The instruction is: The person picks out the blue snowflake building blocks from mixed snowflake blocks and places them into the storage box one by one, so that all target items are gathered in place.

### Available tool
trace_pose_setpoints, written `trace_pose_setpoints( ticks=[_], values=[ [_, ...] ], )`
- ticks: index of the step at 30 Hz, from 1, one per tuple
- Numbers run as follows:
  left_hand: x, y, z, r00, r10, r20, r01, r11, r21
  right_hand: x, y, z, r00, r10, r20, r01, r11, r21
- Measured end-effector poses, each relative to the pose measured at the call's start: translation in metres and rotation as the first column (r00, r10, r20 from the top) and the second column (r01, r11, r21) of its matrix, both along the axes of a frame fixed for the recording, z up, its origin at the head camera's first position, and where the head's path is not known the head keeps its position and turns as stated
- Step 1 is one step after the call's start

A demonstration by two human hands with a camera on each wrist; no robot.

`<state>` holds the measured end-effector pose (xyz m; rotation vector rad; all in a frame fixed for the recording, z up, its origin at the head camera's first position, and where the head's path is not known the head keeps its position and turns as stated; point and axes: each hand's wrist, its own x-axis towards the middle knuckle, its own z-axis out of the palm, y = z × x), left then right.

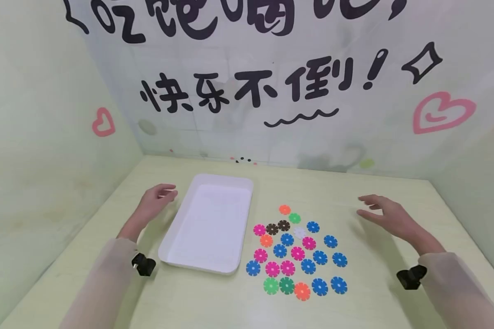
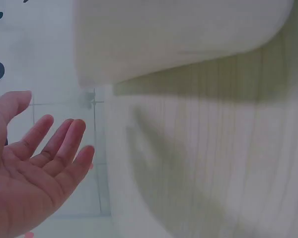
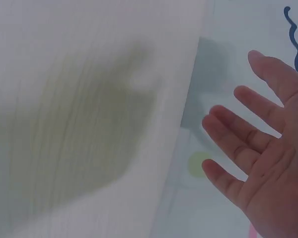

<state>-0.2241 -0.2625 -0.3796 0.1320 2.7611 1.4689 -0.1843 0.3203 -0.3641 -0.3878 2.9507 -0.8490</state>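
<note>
My left hand point(image 1: 156, 202) hovers just left of the white tray point(image 1: 168, 228), fingers relaxed and holding nothing. In the left wrist view the palm of that hand point(image 2: 44, 173) faces up beside the tray's wall point(image 2: 179, 34). On the right, my right hand point(image 1: 384, 214) is held over the table with loose fingers and nothing in them. The right wrist view shows its fingers point(image 3: 233, 141) spread apart. Between the hands lie several notched plastic discs, among them a blue disc point(image 1: 330, 241), a pink disc point(image 1: 298, 253), an orange disc point(image 1: 302, 291) and a white disc point(image 1: 299, 232).
The pale wooden table point(image 1: 197, 301) meets a back wall point(image 1: 238, 137) with black lettering. Side walls stand at left and right. More discs, including a dark brown disc point(image 1: 284, 225) and a green disc point(image 1: 271, 285), lie flat right of the tray.
</note>
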Motion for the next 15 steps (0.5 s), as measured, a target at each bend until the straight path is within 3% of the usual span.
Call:
trace_pose_setpoints(
  ticks=[5, 9, 15],
  values=[
    [0.015, 0.005, -0.005, 0.994, 0.001, 0.109, -0.012, 0.995, 0.099, -0.004, -0.032, -0.008, 0.998, 0.057, -0.009, -0.057, 0.997, -0.056],
    [0.024, 0.011, -0.007, 0.993, 0.009, 0.115, -0.017, 0.997, 0.073, -0.007, -0.049, -0.017, 0.997, 0.076, -0.006, -0.077, 0.994, -0.073],
    [0.032, 0.013, -0.011, 0.992, 0.076, 0.101, -0.081, 0.996, 0.048, -0.015, -0.072, -0.024, 0.994, 0.110, 0.014, -0.108, 0.989, -0.105]
  ],
)
